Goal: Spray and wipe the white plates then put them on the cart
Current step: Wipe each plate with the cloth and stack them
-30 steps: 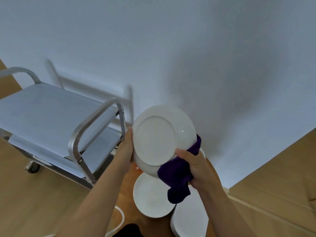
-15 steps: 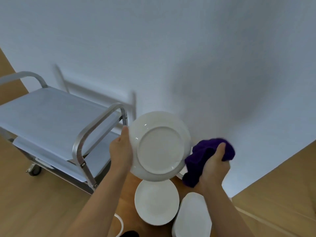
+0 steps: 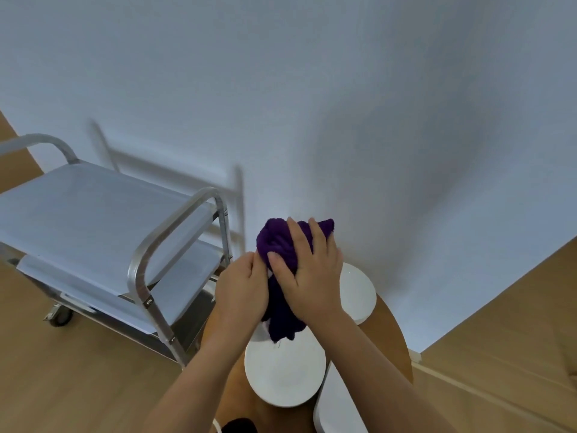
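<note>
Held plate mostly hidden behind purple cloth, up over table plates. Left hand gripping its rim, right hand flat, pressing cloth. Probably stiff, slick, breakable, so best gripped by the rim, then onto cart

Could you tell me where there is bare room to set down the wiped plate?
The metal cart's top shelf is bare between its two curved handles, and the lower shelf shows bare too. The round wooden table is crowded: white plates lie close under the hands and purple cloth.
</note>
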Tool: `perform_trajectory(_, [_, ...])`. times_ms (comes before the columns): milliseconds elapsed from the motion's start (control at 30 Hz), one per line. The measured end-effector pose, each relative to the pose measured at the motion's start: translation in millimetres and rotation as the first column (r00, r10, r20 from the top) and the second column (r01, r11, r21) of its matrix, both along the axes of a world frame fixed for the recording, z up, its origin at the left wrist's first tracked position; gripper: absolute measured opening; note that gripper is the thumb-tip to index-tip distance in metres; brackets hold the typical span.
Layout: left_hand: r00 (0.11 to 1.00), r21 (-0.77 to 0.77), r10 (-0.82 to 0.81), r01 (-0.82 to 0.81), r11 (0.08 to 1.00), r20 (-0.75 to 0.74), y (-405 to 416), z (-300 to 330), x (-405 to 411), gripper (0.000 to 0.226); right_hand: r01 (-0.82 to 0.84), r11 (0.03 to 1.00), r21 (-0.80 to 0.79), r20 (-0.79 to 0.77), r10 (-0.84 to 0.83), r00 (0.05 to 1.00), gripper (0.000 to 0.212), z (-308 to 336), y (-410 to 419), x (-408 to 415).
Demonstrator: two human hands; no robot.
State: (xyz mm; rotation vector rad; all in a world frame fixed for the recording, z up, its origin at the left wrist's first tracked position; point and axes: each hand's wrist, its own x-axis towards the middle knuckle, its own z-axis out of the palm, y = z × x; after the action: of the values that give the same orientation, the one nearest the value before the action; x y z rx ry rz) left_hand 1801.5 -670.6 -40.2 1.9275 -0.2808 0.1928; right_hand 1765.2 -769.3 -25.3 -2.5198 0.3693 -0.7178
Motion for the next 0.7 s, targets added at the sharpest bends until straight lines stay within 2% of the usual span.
perform_trajectory(167, [1.000, -0.090, -0.024, 0.023, 0.996, -0.013, 2.5, 12.6, -2.3, 0.050, -0.019, 0.995, 0.102, 0.150, 0.003, 0.989, 0.066, 6.1, -14.0, 2.2])
perform_trajectory(267, [0.999, -0.139, 0.001, -0.007, 0.990, -0.047, 6.8, 18.7, -5.3, 0.052, -0.047, 0.935, 0.352, 0.218, -0.033, 0.975, 0.035, 11.8, -28.7, 0.5])
perform_trajectory(333, [0.996, -0.205, 0.004, -0.022, 0.979, -0.088, 8.7, 21.4, -6.6, 0.052, -0.057, 0.865, 0.499, 0.209, -0.057, 0.976, 0.028, 11.2, -36.2, -3.0])
perform_trajectory(467, [0.982, -0.310, -0.026, -0.035, 0.950, -0.189, 7.2, 23.9, -7.6, 0.054, -0.056, 0.785, 0.617, 0.204, -0.091, 0.975, 0.034, 4.5, -45.3, -10.9])
perform_trajectory(567, [0.961, -0.373, -0.036, -0.071, 0.925, -0.273, 7.1, 22.7, -5.3, 0.054, -0.031, 0.722, 0.691, 0.166, -0.117, 0.979, 0.028, -1.5, -53.0, -15.8])
perform_trajectory(633, [0.943, -0.406, -0.031, -0.113, 0.907, -0.331, 8.4, 21.6, -1.6, 0.052, -0.011, 0.653, 0.758, 0.133, -0.137, 0.982, 0.026, -6.1, -57.3, -20.6])
perform_trajectory(700, [0.911, -0.459, -0.023, -0.186, 0.869, -0.412, 7.5, 21.1, 2.3, 0.049, -0.011, 0.589, 0.808, 0.130, -0.160, 0.979, 0.033, -9.6, -59.1, -26.2])
